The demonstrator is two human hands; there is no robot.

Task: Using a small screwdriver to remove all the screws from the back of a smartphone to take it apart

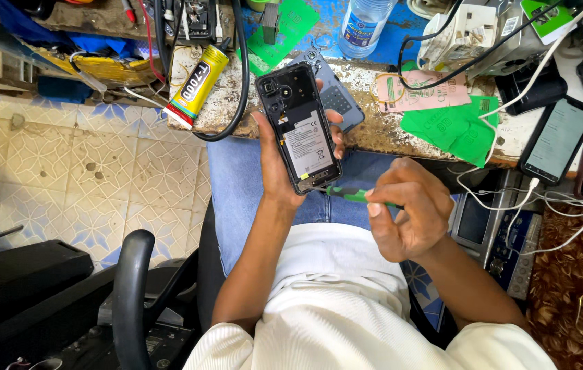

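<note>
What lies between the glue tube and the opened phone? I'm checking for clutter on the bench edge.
In the head view, a thick black cable loops down between the glue tube and the phone held in the left hand.

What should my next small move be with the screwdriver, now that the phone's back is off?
Probably bring the green screwdriver tip up to the lower edge of the opened phone. The left hand holds the phone upright with its inside facing you, and the right hand has the tip just below that bottom corner, not clearly touching.

Left hand (284, 161) raised, palm up, fingers curled in grip. Right hand (408, 209) lower, fingers pinched together, wrist bent.
</note>
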